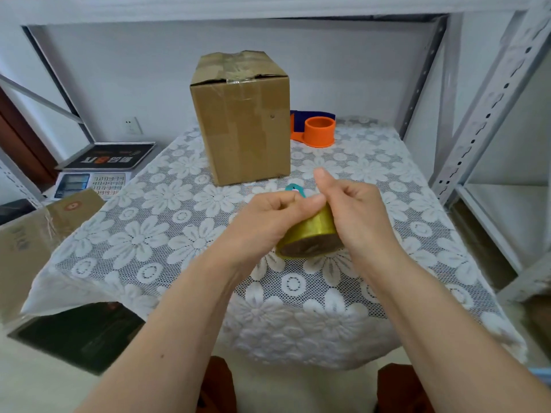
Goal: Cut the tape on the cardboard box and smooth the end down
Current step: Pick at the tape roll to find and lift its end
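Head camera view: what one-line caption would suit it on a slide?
Both hands, left hand and right hand, grip a tape roll before a taped cardboard box.

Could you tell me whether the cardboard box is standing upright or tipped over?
Upright: the cardboard box stands on its base on the tablecloth, taped flaps on top.

I see the cardboard box [243,120] standing upright on the desk [387,180], clear tape running over its slightly buckled top flaps and down its front. The yellowish tape roll [310,234] tilts on edge, nearer me, between both hands.
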### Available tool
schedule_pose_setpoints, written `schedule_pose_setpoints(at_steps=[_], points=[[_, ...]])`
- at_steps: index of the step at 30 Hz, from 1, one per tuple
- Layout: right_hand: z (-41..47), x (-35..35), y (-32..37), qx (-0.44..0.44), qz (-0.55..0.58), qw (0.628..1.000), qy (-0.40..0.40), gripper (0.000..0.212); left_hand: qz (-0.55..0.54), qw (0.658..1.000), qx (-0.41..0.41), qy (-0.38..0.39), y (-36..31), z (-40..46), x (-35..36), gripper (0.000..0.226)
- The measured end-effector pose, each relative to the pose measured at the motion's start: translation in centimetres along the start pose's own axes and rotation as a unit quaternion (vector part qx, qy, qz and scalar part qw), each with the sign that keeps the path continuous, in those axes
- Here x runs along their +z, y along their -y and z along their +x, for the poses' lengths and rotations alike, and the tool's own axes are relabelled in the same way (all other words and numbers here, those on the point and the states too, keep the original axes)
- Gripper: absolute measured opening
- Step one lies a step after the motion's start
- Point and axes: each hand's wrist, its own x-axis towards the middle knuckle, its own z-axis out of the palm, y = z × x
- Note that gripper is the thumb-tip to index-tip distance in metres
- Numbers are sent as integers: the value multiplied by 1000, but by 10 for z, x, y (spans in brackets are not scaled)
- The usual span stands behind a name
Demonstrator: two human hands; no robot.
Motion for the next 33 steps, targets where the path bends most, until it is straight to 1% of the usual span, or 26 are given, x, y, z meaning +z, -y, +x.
schedule_pose_setpoints(at_steps=[1,4,8,10,13,17,21,26,28,30,31,33], points=[[0,0,0,0,-9,1000,-8,58,-14,1000,-5,3,0,0,0,40],[2,-1,0,5,-15,1000,-23,50,-42,999,-9,27,2,2,-4,51],[4,-3,0,2,-22,1000,-19,42,-52,997,-10,57,1,-1,-7,25],[5,-4,-1,-2,-34,999,-18,44,-52,997,-12,60,0,-2,-7,21],[5,-5,-1,-19,-50,998,-18,49,-33,999,-17,24,0,-2,-5,25],[4,-5,-2,-68,-75,995,-1,55,7,999,-36,-24,-3,-2,3,32],[5,-4,-4,-93,-84,992,-7,59,-4,998,-46,-47,-2,1,5,42],[6,-3,-4,-103,-78,992,-7,61,-20,999,-37,-35,1,3,5,44],[6,-3,-4,-101,-65,993,-6,64,-33,999,-31,-27,2,2,5,38],[5,-3,-4,-110,-60,992,-5,65,-40,998,-25,-40,2,-1,5,25],[5,-3,-4,-117,-61,991,-6,65,-33,998,-21,-44,1,-2,5,23],[4,-3,-4,-125,-63,990,-7,66,-21,999,-12,-38,2,-2,7,32]])
